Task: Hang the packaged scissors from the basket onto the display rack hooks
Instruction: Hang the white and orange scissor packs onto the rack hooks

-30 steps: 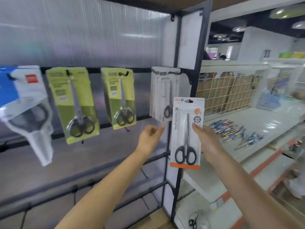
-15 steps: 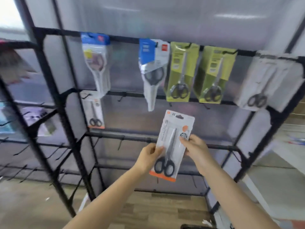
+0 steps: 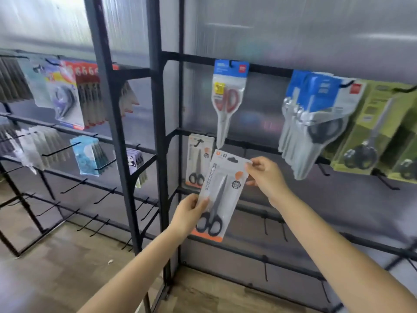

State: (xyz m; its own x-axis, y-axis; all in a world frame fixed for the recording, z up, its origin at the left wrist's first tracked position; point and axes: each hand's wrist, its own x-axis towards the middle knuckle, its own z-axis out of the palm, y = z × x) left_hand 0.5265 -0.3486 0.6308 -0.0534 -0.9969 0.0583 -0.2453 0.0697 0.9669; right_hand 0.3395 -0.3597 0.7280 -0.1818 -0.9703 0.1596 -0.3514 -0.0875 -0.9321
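both hands held the tilted scissors pack [image 3: 222,195]: left hand [image 3: 188,214] pinched its lower left edge, right hand [image 3: 267,177] pinched the top right corner.

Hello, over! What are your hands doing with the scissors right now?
Both hands, left and right, hold scissors pack. Not hung yet. Matching pack hangs behind it. Nothing blocking.
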